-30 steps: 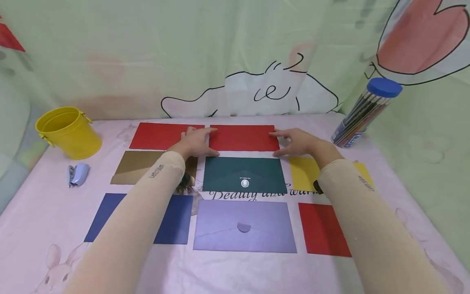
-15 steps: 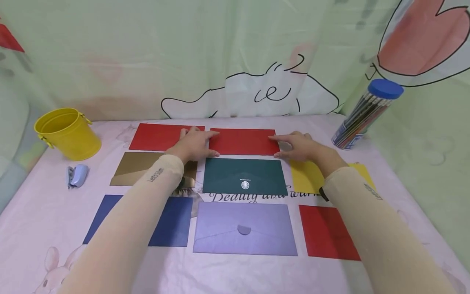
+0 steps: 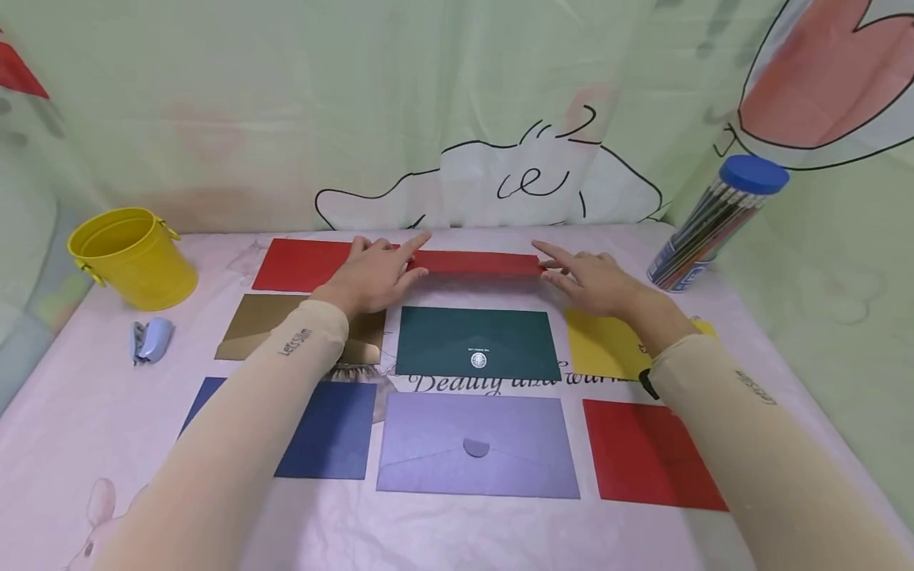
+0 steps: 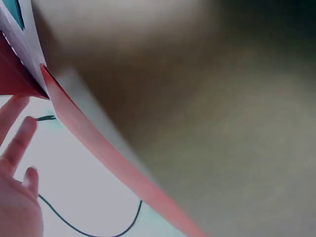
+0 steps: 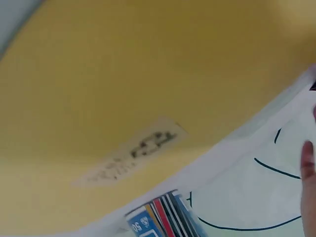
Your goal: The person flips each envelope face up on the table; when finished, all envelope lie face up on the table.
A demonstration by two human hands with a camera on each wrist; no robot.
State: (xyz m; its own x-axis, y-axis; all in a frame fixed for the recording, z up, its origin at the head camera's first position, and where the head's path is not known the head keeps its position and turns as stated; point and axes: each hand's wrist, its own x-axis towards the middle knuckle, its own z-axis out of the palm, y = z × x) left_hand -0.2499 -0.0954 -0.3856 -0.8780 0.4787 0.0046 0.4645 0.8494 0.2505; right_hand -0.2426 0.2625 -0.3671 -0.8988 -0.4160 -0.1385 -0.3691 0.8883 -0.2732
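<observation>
A red envelope (image 3: 474,262) at the back centre of the table is held by its two short ends and shows as a thin, tilted strip. My left hand (image 3: 374,276) pinches its left end between thumb and index finger. At the right end my right hand (image 3: 589,279) pinches it the same way. In the left wrist view the red envelope's edge (image 4: 98,153) runs diagonally past my fingers (image 4: 15,148). The right wrist view shows a yellow envelope (image 5: 123,74) close up and one fingertip (image 5: 308,163).
Around lie a second red envelope (image 3: 300,264), gold (image 3: 257,325), dark green (image 3: 477,341), yellow (image 3: 600,345), blue (image 3: 332,428), purple (image 3: 477,444) and a third red one (image 3: 646,452). A yellow bucket (image 3: 132,254) and stapler (image 3: 150,337) sit left; a pencil tube (image 3: 714,222) stands right.
The red envelope lay flat between my hands; both hands have now pinched its ends and tilted it up, so it looks much narrower.
</observation>
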